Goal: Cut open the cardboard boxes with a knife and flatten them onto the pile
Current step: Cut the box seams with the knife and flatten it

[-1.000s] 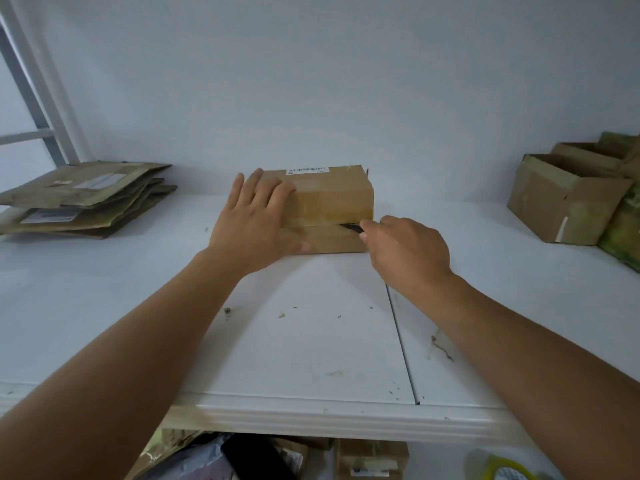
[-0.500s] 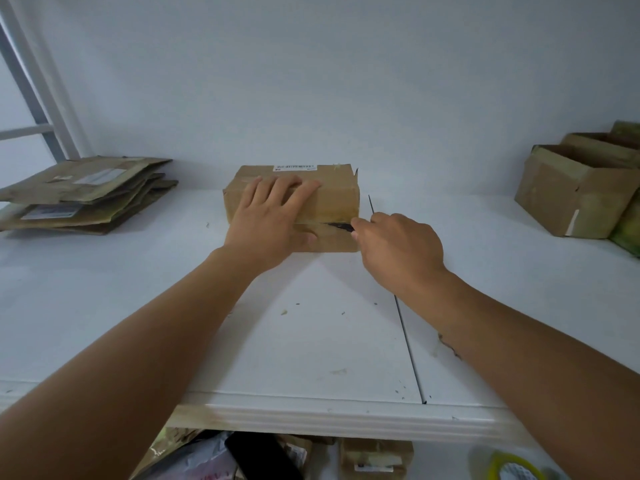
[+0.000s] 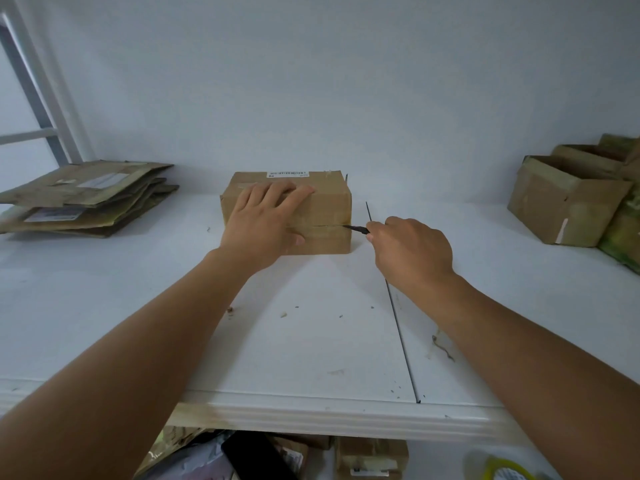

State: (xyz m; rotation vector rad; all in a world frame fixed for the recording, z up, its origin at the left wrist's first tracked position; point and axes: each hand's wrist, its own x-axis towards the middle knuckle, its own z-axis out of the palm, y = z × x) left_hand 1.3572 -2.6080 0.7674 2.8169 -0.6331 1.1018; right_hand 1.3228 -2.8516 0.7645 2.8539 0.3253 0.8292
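A small brown cardboard box (image 3: pixel 327 206) with a white label stands in the middle of the white table (image 3: pixel 311 341). My left hand (image 3: pixel 266 223) lies flat on its top and front, pressing it down. My right hand (image 3: pixel 412 247) grips a dark knife (image 3: pixel 356 229) just right of the box. The blade tip sits at the right end of the seam on the box's near face. A pile of flattened cardboard (image 3: pixel 86 199) lies at the far left of the table.
Several open cardboard boxes (image 3: pixel 568 202) stand at the far right by the wall. A dark seam (image 3: pixel 398 323) runs across the table top. Small scraps lie near the front edge. Under the table are more boxes (image 3: pixel 370 459) and a tape roll (image 3: pixel 505 474).
My right hand has drawn the knife to the right along the seam, out to the box's right edge. My left hand stays pressed on the box.
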